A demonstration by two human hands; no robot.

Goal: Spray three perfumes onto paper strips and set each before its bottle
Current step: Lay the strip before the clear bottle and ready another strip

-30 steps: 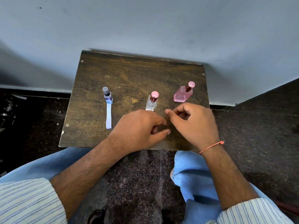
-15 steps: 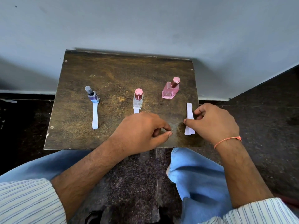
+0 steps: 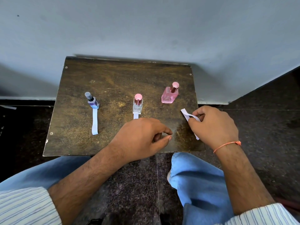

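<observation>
Three perfume bottles stand in a row on a small dark wooden table point(image 3: 113, 75). A purple bottle with a grey cap point(image 3: 92, 101) is at the left, with a white paper strip point(image 3: 95, 123) lying in front of it. A clear bottle with a pink cap point(image 3: 138, 104) is in the middle; the strip before it point(image 3: 136, 116) is mostly hidden under my left hand point(image 3: 142, 137), which rests on the table with fingers loosely curled and holds nothing. A pink bottle point(image 3: 170, 95) stands at the right. My right hand point(image 3: 214, 125) pinches a third, bent paper strip point(image 3: 188, 116) just above the table's right edge.
A pale wall rises directly behind the table. Dark speckled stone floor surrounds it. My knees in blue trousers are under the table's near edge. A scrap of paper point(image 3: 10, 107) lies on the floor at the far left.
My right hand moved right to the table's edge, took hold of the third strip and lifted it, bending it. My left hand stayed resting in front of the middle bottle.
</observation>
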